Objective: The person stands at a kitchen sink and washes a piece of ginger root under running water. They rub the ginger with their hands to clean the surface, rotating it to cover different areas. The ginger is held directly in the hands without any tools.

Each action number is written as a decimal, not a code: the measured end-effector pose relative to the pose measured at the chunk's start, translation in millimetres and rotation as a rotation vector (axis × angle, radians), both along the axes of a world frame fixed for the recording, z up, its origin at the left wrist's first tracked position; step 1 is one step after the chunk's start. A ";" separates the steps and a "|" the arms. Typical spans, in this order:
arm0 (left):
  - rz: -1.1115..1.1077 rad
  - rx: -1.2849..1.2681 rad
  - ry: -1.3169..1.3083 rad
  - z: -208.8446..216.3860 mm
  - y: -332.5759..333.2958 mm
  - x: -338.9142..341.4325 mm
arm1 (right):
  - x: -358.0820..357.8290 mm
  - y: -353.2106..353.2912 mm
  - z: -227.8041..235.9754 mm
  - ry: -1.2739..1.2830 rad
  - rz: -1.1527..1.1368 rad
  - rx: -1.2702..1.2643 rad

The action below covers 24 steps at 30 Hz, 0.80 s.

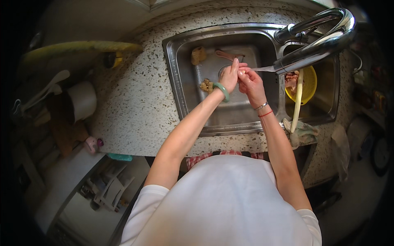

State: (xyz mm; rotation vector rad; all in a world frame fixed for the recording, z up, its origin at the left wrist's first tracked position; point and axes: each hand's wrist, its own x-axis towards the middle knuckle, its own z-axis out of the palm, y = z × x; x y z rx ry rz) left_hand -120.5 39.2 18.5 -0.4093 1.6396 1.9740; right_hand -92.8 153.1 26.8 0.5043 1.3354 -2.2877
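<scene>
Above the left basin my two hands meet in a thin stream of water (262, 69) from the chrome tap (320, 43). My left hand (229, 77), below a green bangle (221, 91), has its fingers stretched toward the stream. My right hand (251, 86) touches it with fingers curled and pinched; whatever may lie between them is hidden. Under the hands, a knobbly tan piece like ginger root (206, 85) lies on the basin floor. A larger tan block-like piece (198, 55) sits at the far left, and a peeler-like tool with a pinkish handle (226, 55) lies near it.
In the right basin, a yellow colander (313, 84) holds raw meat (292, 80). A long pale stalk (298, 98) lies across it to a crumpled cloth (301, 133) on the front edge. Speckled counter (131, 98) surrounds the sink (169, 61); utensils and a white container (83, 100) stand left.
</scene>
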 end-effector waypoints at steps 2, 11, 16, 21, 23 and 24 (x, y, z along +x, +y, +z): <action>-0.012 -0.073 0.109 -2.6 4.7 2.0 | -0.7 0.9 -2.0 0.000 -0.048 0.025; 0.010 0.178 -0.421 -1.8 -4.2 -0.3 | 0.5 3.2 -7.5 -0.053 -0.024 -0.007; -0.026 0.104 -0.324 14.9 8.3 -5.4 | -2.9 1.5 -13.6 0.111 -0.033 0.276; 0.012 0.172 -0.397 8.6 8.3 0.8 | -7.1 5.1 -15.5 -0.115 -0.126 0.084; 0.038 0.268 -0.477 5.9 3.0 -0.4 | -5.6 10.0 -13.7 -0.104 -0.071 0.009; 0.052 0.319 -0.517 3.6 1.5 -1.5 | -3.8 8.3 -12.1 -0.053 -0.056 0.058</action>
